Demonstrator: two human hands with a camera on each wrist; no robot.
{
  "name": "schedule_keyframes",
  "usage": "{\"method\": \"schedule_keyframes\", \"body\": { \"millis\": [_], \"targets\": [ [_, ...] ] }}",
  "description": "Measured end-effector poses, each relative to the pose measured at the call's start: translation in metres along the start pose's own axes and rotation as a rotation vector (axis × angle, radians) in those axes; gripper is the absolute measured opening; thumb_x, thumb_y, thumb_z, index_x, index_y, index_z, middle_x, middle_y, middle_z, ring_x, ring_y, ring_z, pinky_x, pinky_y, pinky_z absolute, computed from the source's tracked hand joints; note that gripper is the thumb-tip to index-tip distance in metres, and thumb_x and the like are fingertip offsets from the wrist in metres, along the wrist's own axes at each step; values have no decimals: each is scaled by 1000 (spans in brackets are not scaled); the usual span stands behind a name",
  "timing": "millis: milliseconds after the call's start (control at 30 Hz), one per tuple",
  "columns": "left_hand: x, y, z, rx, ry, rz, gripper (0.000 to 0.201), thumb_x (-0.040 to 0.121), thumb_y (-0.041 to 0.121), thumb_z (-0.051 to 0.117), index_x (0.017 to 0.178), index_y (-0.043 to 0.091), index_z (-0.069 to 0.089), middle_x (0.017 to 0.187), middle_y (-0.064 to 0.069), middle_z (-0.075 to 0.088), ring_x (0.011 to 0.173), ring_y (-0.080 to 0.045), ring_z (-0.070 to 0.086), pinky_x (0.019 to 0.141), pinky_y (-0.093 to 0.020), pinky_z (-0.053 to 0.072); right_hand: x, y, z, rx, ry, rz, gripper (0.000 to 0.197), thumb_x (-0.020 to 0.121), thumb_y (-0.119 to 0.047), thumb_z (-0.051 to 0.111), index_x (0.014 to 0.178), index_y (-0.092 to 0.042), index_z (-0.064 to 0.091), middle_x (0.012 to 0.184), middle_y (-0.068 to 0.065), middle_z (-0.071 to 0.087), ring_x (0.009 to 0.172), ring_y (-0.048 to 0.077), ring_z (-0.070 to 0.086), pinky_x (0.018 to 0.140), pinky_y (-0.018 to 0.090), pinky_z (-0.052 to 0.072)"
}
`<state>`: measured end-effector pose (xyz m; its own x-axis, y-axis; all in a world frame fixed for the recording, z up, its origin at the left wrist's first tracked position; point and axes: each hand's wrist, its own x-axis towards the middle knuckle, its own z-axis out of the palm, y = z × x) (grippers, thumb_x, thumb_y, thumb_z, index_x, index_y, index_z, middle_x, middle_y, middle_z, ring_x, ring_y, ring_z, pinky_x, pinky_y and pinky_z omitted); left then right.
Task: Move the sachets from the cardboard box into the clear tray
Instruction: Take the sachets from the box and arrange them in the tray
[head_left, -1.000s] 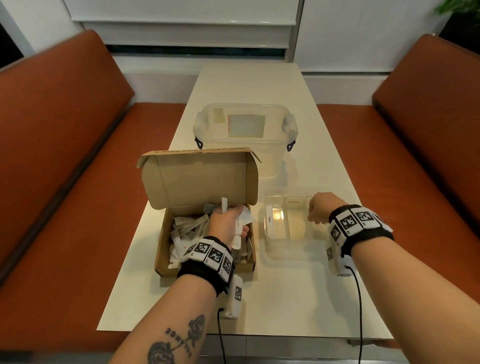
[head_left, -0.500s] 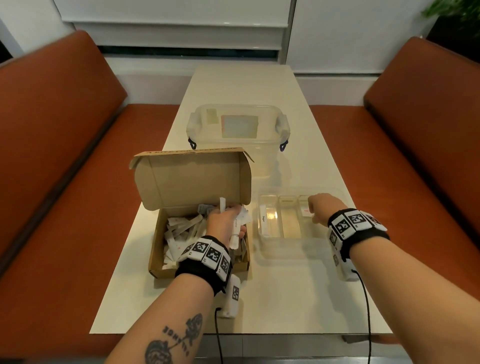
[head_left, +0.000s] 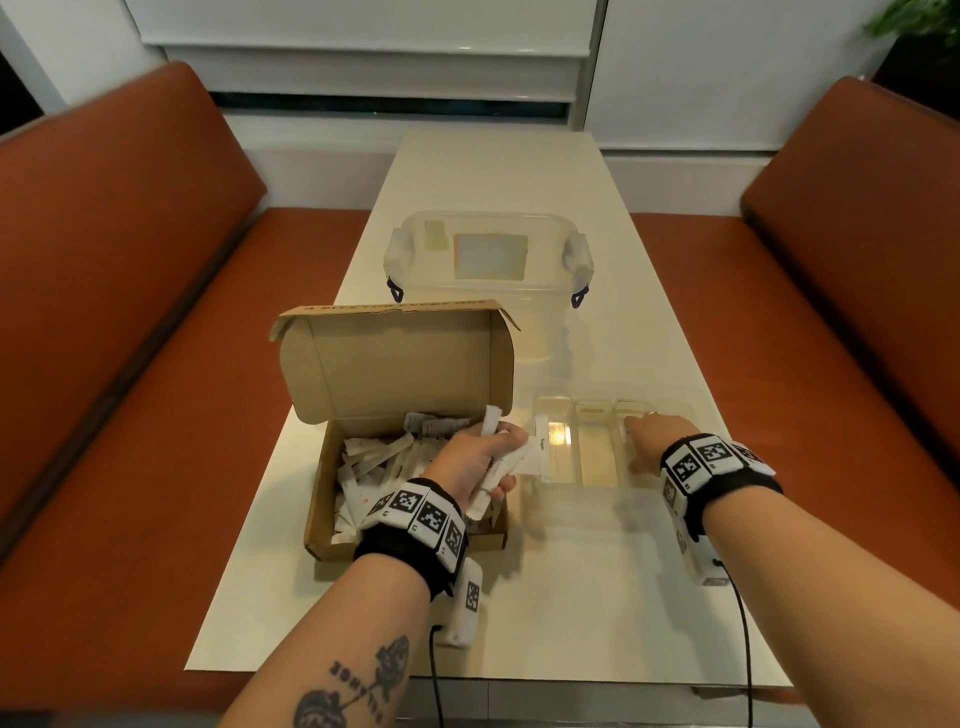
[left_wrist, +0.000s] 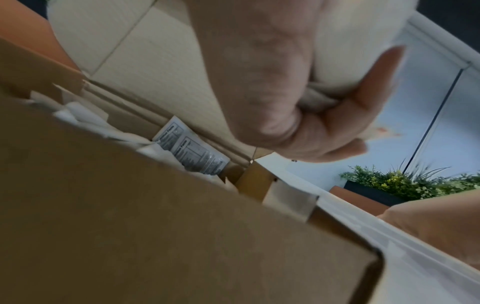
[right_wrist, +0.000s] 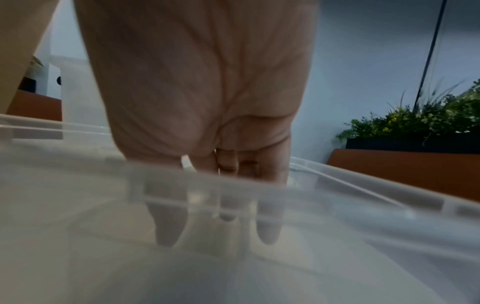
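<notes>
An open cardboard box (head_left: 323, 499) sits at the table's left, its lid (head_left: 395, 364) standing upright, with several white sachets (head_left: 374, 457) loose inside. My left hand (head_left: 493, 462) hovers over the box's right end and grips a bundle of sachets (head_left: 491, 422). In the left wrist view its fingers (left_wrist: 337, 127) curl round the white paper. The clear tray (head_left: 597, 475) with three narrow compartments lies just right of the box. One sachet (head_left: 540, 447) lies in its leftmost compartment. My right hand (head_left: 641, 441) reaches into the rightmost compartment, its straight fingers (right_wrist: 168, 226) pointing down at the tray floor.
A clear lidded storage tub (head_left: 488, 260) stands behind the box and tray. Orange bench seats (head_left: 156, 415) flank the narrow cream table (head_left: 597, 597). Black cables (head_left: 745, 649) hang from both wrists over the near edge.
My left hand has shifted a little to the right with the sachet bundle, toward the tray. My right hand has dipped lower into the tray's right compartment.
</notes>
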<state>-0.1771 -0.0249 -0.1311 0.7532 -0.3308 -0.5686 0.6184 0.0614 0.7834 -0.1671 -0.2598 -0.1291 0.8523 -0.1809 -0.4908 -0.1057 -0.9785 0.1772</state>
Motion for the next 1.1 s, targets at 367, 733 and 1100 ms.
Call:
{"method": "schedule_keyframes", "body": {
  "millis": [367, 733, 1100],
  "targets": [
    [0, -2, 14, 133, -206, -39, 11, 89, 18, 63, 90, 14, 54, 110, -23, 61, 37, -11, 45, 31, -14, 32, -3, -5, -2, -22, 0, -50, 40, 87, -19, 65, 124, -10, 57, 123, 7, 62, 111, 24, 59, 94, 33, 49],
    [8, -7, 22, 280, -148, -90, 9, 89, 14, 62, 89, 11, 54, 78, -13, 55, 36, -10, 48, 31, -14, 33, -8, -18, -1, -139, 81, -115, 30, 92, -6, 46, 120, -7, 57, 117, 9, 64, 106, 26, 62, 82, 30, 48],
    [7, -7, 23, 283, -137, -72, 7, 90, 14, 60, 89, 12, 53, 86, -17, 56, 37, -11, 47, 32, -13, 33, -9, -14, 4, 21, 49, -137, 47, 83, -13, 61, 127, -10, 45, 118, 9, 59, 107, 26, 58, 83, 30, 47]
  ]
}}
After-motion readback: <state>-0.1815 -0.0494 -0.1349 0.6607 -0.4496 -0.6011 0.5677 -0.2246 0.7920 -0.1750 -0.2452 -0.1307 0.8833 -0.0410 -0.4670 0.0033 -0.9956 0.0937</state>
